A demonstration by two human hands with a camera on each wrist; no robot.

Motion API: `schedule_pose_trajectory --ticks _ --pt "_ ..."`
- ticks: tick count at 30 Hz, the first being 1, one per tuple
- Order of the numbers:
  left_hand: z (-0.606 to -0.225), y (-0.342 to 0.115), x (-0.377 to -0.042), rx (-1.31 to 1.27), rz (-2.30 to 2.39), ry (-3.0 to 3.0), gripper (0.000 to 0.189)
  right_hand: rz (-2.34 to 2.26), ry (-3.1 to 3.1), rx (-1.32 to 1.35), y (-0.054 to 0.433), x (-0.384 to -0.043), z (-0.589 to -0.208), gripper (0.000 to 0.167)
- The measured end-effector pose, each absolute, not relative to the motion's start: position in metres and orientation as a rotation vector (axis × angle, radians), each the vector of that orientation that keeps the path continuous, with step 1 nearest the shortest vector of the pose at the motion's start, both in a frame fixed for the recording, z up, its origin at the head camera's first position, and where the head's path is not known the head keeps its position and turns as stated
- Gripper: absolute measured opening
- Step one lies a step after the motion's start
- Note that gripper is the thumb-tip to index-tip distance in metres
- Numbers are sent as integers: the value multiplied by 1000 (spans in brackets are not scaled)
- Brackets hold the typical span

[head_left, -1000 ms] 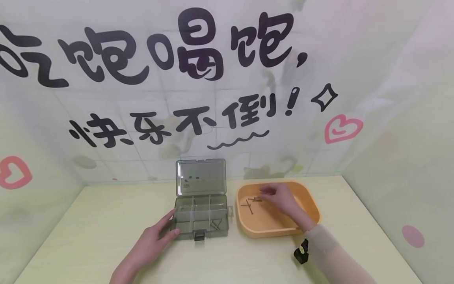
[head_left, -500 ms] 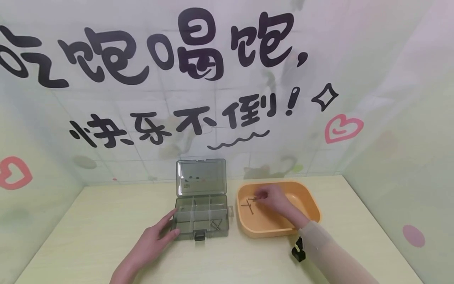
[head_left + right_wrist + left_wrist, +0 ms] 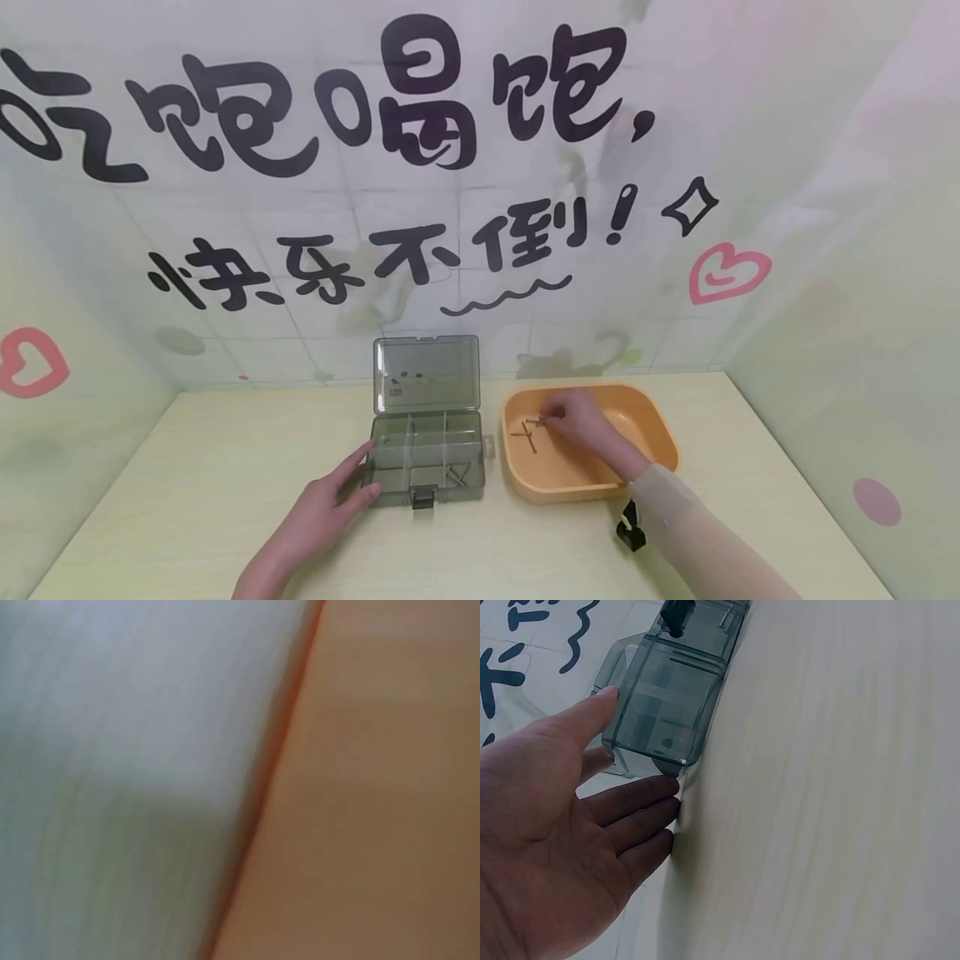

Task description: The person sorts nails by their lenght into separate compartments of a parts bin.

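A smoky see-through compartment box [image 3: 390, 479] stands on the table with its lid [image 3: 426, 375] raised. My left hand [image 3: 327, 506] touches its left end, thumb at the front corner and fingers along the side; the left wrist view shows the other fingers extended below the box [image 3: 664, 705]. Several thin metal pieces like screws [image 3: 457, 475] lie in its front right compartment. In the orange tray [image 3: 555, 475], my right hand [image 3: 581, 419] has its fingertips close together at more such screws [image 3: 528, 435]. I cannot tell whether they grip one. The right wrist view shows no hand.
The pale wooden table [image 3: 195, 467] meets a printed wall sheet [image 3: 420, 192] right behind the box and tray. A narrow gap separates the box from the tray. A black latch [image 3: 423, 497] hangs open on the box's front.
My right hand's fingers have drawn closer together and lower onto the screws in the tray, its wrist shifting slightly left. My left hand and the box have stayed put.
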State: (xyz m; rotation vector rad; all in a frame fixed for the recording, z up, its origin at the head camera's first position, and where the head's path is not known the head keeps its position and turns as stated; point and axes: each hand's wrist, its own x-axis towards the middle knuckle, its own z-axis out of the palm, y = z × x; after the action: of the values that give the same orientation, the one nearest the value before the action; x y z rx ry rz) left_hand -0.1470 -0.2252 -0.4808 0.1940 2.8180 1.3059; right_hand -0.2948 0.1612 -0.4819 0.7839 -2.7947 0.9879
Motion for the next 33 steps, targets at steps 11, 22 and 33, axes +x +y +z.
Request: schedule_pose_trajectory --ticks 11,22,33 --pt "-484 -226 -147 203 1304 2834 68 936 -2812 786 160 -294 -485 11" --pt "-483 -225 -147 192 1299 2836 69 913 -2885 837 161 -292 -482 7" --pt "-482 -226 -146 188 1302 2823 68 934 -2923 888 161 -288 -477 10"
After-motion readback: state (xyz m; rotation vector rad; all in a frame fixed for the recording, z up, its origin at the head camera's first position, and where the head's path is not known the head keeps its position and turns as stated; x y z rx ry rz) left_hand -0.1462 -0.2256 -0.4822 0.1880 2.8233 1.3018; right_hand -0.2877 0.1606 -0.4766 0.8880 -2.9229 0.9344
